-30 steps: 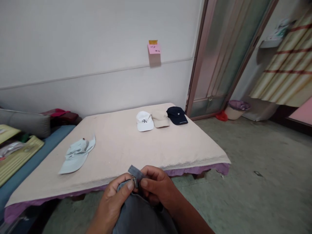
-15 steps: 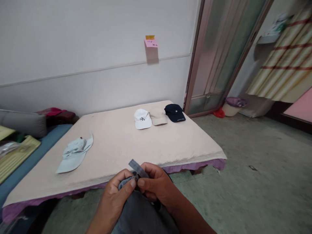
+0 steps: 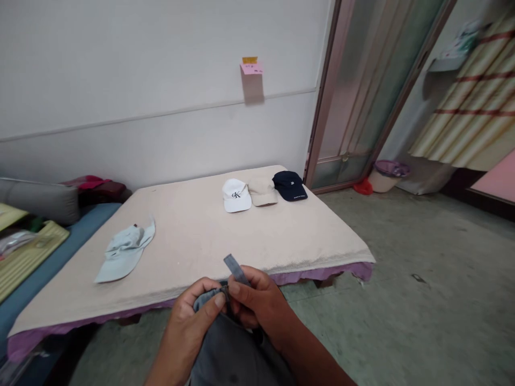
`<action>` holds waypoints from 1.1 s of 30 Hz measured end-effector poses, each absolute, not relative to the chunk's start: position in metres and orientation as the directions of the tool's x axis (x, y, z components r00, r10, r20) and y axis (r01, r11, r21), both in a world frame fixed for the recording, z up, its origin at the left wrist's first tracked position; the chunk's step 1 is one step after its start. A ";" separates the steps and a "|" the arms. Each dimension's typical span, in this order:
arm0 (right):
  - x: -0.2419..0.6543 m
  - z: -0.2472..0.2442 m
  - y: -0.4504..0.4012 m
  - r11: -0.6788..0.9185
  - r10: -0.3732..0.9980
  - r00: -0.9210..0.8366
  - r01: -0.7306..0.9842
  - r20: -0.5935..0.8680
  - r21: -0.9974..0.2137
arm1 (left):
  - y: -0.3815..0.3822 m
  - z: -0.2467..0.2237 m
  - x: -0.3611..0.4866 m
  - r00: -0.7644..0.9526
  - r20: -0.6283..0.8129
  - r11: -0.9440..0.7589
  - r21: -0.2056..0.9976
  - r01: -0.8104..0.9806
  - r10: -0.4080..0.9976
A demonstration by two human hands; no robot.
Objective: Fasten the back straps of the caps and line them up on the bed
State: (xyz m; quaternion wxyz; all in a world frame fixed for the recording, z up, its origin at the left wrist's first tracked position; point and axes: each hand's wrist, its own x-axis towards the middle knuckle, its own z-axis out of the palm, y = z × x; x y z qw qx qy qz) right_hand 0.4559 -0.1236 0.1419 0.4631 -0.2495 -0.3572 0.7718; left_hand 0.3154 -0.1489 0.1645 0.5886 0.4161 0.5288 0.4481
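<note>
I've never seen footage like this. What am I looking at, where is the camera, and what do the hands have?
There is no robot: these are a person's bare hands. Every picture comes from one camera worn on the head, looking forward and down.

The left hand pinches the edge of a grey cloth item, probably a cap; the right hand grips its strap.

On the cloth-covered platform lie a pale cap, apart at left, and white, beige and navy caps grouped farther back.
</note>
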 end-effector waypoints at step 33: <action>0.461 0.136 -0.123 -0.462 0.759 -0.650 -0.513 -0.024 -0.723 | -0.152 0.173 0.313 0.122 -0.270 0.296 0.892 -0.343 0.955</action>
